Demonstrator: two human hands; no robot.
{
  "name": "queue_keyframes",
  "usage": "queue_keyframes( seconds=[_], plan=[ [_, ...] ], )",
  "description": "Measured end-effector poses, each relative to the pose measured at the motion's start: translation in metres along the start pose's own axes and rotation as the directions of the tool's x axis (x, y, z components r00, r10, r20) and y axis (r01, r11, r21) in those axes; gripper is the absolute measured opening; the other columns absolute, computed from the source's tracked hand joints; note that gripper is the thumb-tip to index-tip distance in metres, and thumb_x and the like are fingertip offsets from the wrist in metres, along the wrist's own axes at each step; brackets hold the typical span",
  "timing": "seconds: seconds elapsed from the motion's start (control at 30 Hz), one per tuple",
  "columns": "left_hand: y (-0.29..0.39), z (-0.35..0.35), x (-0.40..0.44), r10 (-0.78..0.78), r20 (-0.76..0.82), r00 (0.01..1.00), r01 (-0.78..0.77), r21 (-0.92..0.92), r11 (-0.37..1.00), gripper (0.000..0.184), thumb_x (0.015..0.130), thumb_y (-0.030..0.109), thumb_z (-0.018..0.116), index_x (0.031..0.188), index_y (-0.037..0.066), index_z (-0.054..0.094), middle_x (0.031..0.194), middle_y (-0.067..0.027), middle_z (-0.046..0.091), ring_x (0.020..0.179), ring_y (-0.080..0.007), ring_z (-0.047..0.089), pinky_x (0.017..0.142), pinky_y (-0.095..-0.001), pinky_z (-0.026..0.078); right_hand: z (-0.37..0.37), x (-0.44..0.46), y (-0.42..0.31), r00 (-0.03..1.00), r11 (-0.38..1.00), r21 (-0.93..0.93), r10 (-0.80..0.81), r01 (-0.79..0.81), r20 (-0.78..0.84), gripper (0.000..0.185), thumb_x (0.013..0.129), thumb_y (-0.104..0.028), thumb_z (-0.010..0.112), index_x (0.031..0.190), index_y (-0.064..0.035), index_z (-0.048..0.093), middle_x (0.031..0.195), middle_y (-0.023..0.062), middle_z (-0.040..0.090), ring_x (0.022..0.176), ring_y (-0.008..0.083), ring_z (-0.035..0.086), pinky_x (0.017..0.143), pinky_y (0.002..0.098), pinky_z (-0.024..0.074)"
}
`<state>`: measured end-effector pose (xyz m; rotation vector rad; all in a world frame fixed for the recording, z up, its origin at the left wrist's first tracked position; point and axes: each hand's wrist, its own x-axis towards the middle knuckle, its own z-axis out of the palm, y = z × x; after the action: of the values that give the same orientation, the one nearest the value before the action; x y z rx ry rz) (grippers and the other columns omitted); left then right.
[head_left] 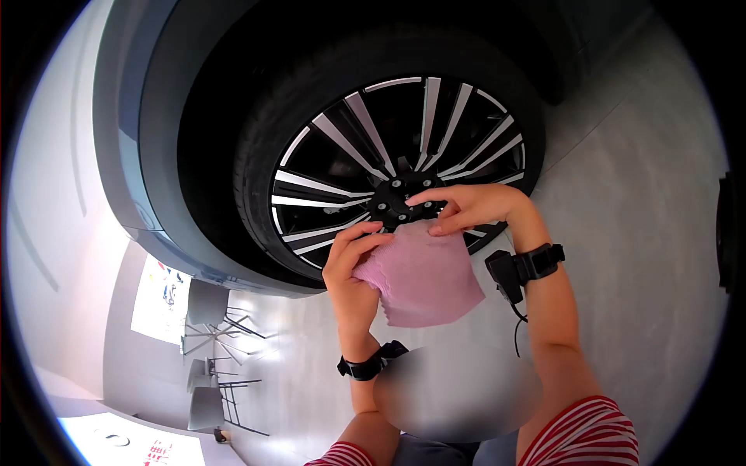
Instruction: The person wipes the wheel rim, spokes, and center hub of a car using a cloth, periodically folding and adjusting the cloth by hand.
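Note:
A pink cloth (423,279) hangs between my two hands, in front of the lower part of a car wheel (342,144). My left hand (351,260) grips its left upper edge, fingers curled over it. At the top right corner, my right hand (474,208) pinches the cloth between thumb and a finger, while the index finger reaches out over the hub. The wheel has black and silver spokes, and several lug nuts ring its dark hub (395,206). Part of the rim is hidden behind the cloth and hands.
The grey-blue car body (124,155) curves around the tyre (252,171) at the left. Below it stand grey chairs (208,303) and a lit screen (159,299). Grey floor (622,233) spreads to the right. A cable (518,334) dangles from the right wrist's black device (522,272).

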<state>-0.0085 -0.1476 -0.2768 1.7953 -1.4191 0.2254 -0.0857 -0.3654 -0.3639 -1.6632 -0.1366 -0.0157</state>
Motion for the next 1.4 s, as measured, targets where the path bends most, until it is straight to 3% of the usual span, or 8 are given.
queue_keyframes(
  seconds=[0.1, 0.27, 0.37, 0.53, 0.63, 1.17, 1.23, 1.4],
  plan=[
    [-0.001, 0.001, 0.001, -0.036, -0.053, 0.998, 0.034, -0.047, 0.998, 0.037, 0.065, -0.016, 0.058, 0.095, 0.002, 0.071, 0.108, -0.0095, 0.063, 0.093, -0.0211, 0.064, 0.078, -0.0275, 0.051, 0.0, 0.001, 0.013, 0.977, 0.97, 0.12, -0.209, 0.213, -0.046, 0.073, 0.084, -0.03, 0.074, 0.146, -0.0153, 0.039, 0.103, 0.0085, 0.067, 0.086, 0.0131, 0.061, 0.077, 0.0249, 0.0469],
    [0.0, -0.007, -0.001, 0.018, 0.008, 1.0, -0.018, -0.012, 1.0, 0.035, 0.062, -0.018, 0.056, 0.084, 0.003, 0.075, 0.11, -0.0108, 0.063, 0.097, -0.0242, 0.065, 0.08, -0.0298, 0.053, -0.003, -0.011, 0.003, 0.958, 0.948, 0.176, -0.279, 0.264, 0.066, 0.092, 0.078, -0.011, 0.076, 0.153, -0.0199, 0.024, 0.129, 0.012, 0.057, 0.113, 0.0201, 0.056, 0.099, 0.0336, 0.0438],
    [-0.006, -0.011, -0.006, 0.035, 0.067, 0.997, -0.027, -0.119, 0.993, 0.035, 0.061, -0.019, 0.058, 0.08, 0.003, 0.075, 0.112, -0.0112, 0.062, 0.099, -0.0253, 0.066, 0.081, -0.0309, 0.054, 0.005, 0.004, 0.009, 0.937, 0.939, -0.066, -0.327, 0.337, 0.126, 0.087, 0.077, -0.008, 0.074, 0.151, -0.0178, 0.031, 0.131, 0.0096, 0.057, 0.112, 0.018, 0.056, 0.099, 0.0311, 0.0437],
    [-0.007, -0.02, -0.013, -0.053, 0.164, 0.985, 0.095, -0.261, 0.961, 0.036, 0.058, -0.02, 0.059, 0.081, 0.002, 0.075, 0.118, -0.016, 0.064, 0.102, -0.0277, 0.066, 0.087, -0.033, 0.054, 0.005, -0.001, -0.001, 0.973, 0.975, -0.05, -0.218, 0.214, -0.077, 0.059, 0.076, -0.009, 0.074, 0.132, -0.01, 0.058, 0.115, 0.0091, 0.066, 0.105, 0.018, 0.06, 0.094, 0.0288, 0.046],
    [-0.018, -0.025, -0.019, -0.072, 0.153, 0.986, 0.11, -0.259, 0.96, 0.034, 0.058, -0.019, 0.06, 0.081, 0.002, 0.075, 0.121, -0.0189, 0.064, 0.107, -0.029, 0.065, 0.09, -0.0338, 0.053, 0.005, -0.014, -0.019, 0.991, 0.986, -0.135, -0.107, 0.095, -0.083, 0.054, 0.076, -0.013, 0.076, 0.128, -0.007, 0.06, 0.109, 0.0082, 0.068, 0.102, 0.0167, 0.061, 0.091, 0.0285, 0.0468],
    [-0.05, -0.043, -0.027, -0.195, 0.049, 0.98, 0.189, -0.555, 0.81, 0.03, 0.064, -0.021, 0.046, 0.078, -0.006, 0.067, 0.109, -0.0175, 0.069, 0.089, -0.0211, 0.066, 0.077, -0.0309, 0.053, 0.035, -0.009, -0.061, 0.907, 0.96, -0.165, -0.27, 0.227, -0.322, 0.045, 0.077, -0.011, 0.076, 0.117, 0.0032, 0.062, 0.11, 0.0105, 0.067, 0.103, 0.0171, 0.062, 0.091, 0.0306, 0.0479],
    [-0.061, -0.043, -0.029, -0.19, 0.047, 0.981, 0.181, -0.583, 0.792, 0.035, 0.06, -0.022, 0.043, 0.078, -0.005, 0.067, 0.107, -0.0169, 0.069, 0.088, -0.0212, 0.066, 0.075, -0.0301, 0.053, 0.034, -0.004, -0.054, 0.893, 0.935, -0.297, -0.293, 0.193, -0.343, 0.042, 0.076, -0.014, 0.077, 0.114, -0.0024, 0.064, 0.099, 0.0058, 0.067, 0.087, 0.0144, 0.06, 0.078, 0.0278, 0.0483],
    [-0.067, -0.041, -0.03, -0.264, 0.047, 0.963, 0.243, -0.568, 0.786, 0.038, 0.057, -0.022, 0.043, 0.078, -0.002, 0.068, 0.101, -0.0127, 0.069, 0.086, -0.0185, 0.064, 0.076, -0.0282, 0.051, 0.041, 0.002, -0.058, 0.89, 0.965, -0.214, -0.225, 0.149, -0.396, 0.039, 0.079, -0.009, 0.072, 0.116, -0.0035, 0.063, 0.1, 0.0014, 0.064, 0.083, 0.0089, 0.058, 0.073, 0.0241, 0.049]
  ],
)
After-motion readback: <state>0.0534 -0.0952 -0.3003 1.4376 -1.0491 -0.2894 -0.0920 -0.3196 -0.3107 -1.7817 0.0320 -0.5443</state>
